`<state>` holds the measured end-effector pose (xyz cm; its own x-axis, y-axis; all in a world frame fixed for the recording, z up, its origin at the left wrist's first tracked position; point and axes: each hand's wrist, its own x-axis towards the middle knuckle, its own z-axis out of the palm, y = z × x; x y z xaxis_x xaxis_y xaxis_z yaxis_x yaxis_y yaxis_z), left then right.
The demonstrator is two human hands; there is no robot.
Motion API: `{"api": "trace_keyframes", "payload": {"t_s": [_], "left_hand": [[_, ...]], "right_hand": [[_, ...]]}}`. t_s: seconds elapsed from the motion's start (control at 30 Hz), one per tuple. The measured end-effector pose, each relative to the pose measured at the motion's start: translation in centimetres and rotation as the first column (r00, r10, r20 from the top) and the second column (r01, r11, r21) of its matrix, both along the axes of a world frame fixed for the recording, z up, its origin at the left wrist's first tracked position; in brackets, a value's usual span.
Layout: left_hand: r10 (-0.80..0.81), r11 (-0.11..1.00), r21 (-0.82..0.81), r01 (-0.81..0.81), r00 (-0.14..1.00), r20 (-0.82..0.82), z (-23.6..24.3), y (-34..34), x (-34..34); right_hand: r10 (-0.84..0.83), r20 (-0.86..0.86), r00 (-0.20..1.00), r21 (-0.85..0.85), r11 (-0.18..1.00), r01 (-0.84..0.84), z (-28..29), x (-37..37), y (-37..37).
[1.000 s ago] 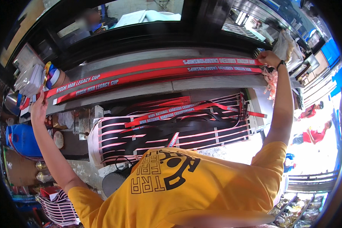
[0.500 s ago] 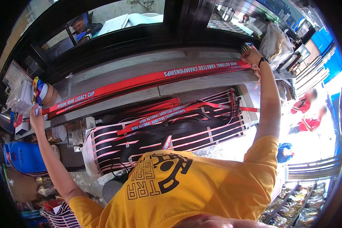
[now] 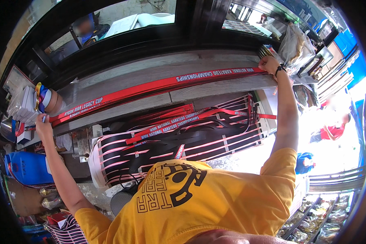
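A bundle of long red printed ribbons (image 3: 138,88), layered on one another, stretches between my two hands above a grey wood-look shelf. Its left end is pinched in my left hand (image 3: 42,127), where a small pale item I cannot make out also shows at the fingertips. At the far right my right hand (image 3: 269,64), with a dark band on the wrist, closes on the other end. Below the shelf, more red ribbons (image 3: 171,126) lie loosely over black strips with pale edges (image 3: 203,156).
Brown tape rolls (image 3: 55,101) and white boxes (image 3: 25,103) sit beside my left hand. A clear plastic bag (image 3: 297,46) stands behind my right. A blue container (image 3: 27,167) is at lower left. Other people are behind the window and at far right.
My left hand has shifted slightly right and my right hand slightly down, both still gripping the ribbons. At far right, the people outside have moved a little.
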<state>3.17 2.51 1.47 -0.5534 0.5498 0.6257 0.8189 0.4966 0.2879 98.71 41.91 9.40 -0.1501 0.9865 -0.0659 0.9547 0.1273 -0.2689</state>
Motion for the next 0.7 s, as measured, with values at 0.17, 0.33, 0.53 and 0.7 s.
{"api": "trace_keyframes", "payload": {"t_s": [0.17, 0.33, 0.53, 0.7], "left_hand": [[0.021, 1.0, 0.003, -0.021, 0.999, 0.031, -0.2, -0.4, -0.3], [0.024, 1.0, 0.005, -0.024, 0.999, 0.037, -0.3, -1.0, -1.6], [0.0, 1.0, -0.014, 0.005, 0.953, 0.302, -1.2, -1.0, -2.7], [-0.059, 0.995, 0.096, 0.035, 0.964, 0.26, -0.3, -2.1, -0.4]], "right_hand": [[0.05, 0.068, 0.996, 0.067, 0.996, -0.054, 0.2, -0.1, -0.3], [0.061, 0.017, 0.998, 0.106, 0.992, -0.062, 0.2, 0.8, 0.0], [0.256, 0.206, 0.944, 0.389, 0.864, -0.32, -3.5, 4.4, 3.0], [0.184, 0.083, 0.979, 0.321, 0.926, -0.201, -5.1, 6.7, 4.4]]}}
